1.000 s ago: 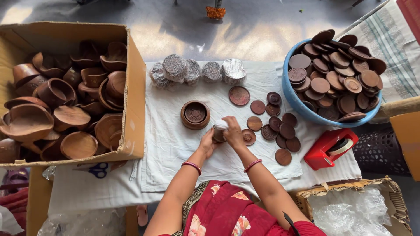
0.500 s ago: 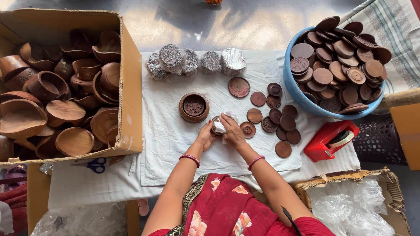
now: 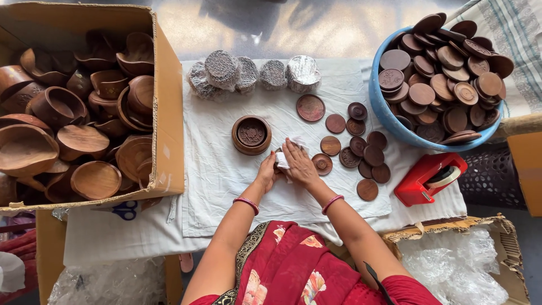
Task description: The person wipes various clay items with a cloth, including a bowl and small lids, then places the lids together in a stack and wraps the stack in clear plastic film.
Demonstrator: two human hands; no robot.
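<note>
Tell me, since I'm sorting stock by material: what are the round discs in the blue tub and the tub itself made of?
The discs look like turned wood, brown with a smooth, slightly glossy finish. The blue tub seems plastic, judging by its even colour and thin rim.

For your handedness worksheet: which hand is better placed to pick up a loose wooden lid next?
Probably the right hand: the loose wooden lids lie just beside it, while the left hand is on the far side of the wrapped piece.

box of bowls (image 3: 84, 113) left, basin of lids (image 3: 440, 85) right
</note>
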